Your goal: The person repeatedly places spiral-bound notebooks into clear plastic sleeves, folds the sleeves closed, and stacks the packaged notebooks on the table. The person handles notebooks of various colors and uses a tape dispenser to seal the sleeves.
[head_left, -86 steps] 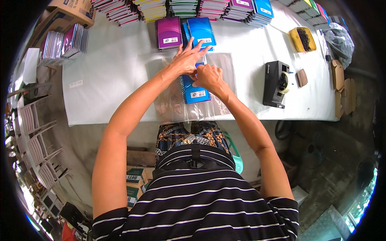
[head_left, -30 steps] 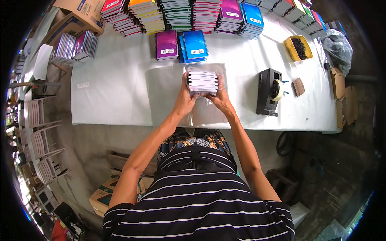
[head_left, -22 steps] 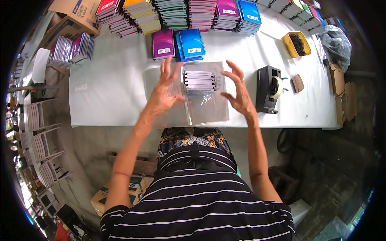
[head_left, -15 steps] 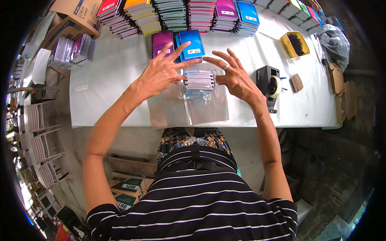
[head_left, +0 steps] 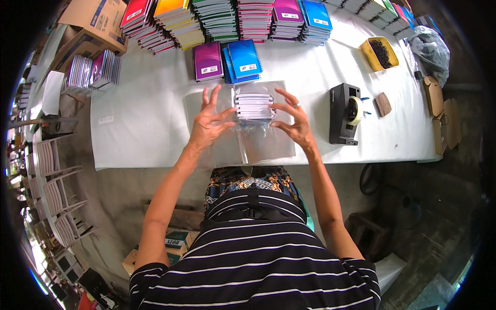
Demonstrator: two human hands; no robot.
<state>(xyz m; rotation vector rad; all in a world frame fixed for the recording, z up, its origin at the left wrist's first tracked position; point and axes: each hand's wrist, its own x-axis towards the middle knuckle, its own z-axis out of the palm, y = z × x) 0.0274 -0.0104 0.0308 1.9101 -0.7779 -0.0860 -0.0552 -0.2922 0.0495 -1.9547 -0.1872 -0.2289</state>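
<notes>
A small stack of notebooks [head_left: 254, 106], wrapped in clear plastic, lies in front of me with its page edges facing up. It rests on flat clear plastic sheets [head_left: 268, 148] on the white-covered table. At the left end of the stack is my left hand [head_left: 207, 123], its fingers spread and its fingertips close to the wrap. My right hand [head_left: 294, 121], wearing a ring, is at the right end with fingers apart and fingertips at the wrap. Whether the fingertips press on it is hard to tell. Just beyond lie a purple notebook [head_left: 208, 61] and blue notebooks [head_left: 245, 59].
A black tape dispenser [head_left: 341, 114] and a brown block [head_left: 383, 104] stand to the right. Behind them is a yellow tub [head_left: 368, 56] of small black pieces. Tall notebook stacks [head_left: 217, 20] line the far side. Wrapped notebooks [head_left: 80, 74] and a cardboard box [head_left: 95, 33] sit at left.
Both hands have come nearer to me, from over the far side of the stack to its two ends. The wrap's far edge now lies differently; the stack stays about where it was.
</notes>
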